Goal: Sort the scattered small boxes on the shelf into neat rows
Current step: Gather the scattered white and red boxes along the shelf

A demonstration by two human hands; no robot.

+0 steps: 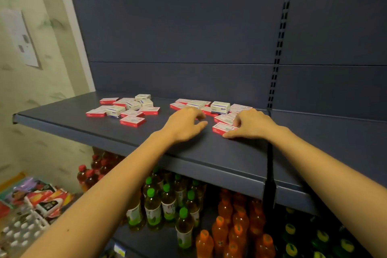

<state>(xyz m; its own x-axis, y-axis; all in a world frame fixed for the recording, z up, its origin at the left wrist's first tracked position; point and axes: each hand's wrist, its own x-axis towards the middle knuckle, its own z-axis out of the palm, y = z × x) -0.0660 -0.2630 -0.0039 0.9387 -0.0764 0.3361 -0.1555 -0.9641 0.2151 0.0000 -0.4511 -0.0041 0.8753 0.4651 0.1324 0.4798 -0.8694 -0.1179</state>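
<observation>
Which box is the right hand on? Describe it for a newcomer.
On the dark shelf, find the right-hand cluster of small boxes. The flat red-edged box lies nearest the front edge, held by the right hand; its neighbours sit further back.

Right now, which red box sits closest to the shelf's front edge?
The red box under the right hand, pinched by its thumb and fingers; every other box lies farther back.
</observation>
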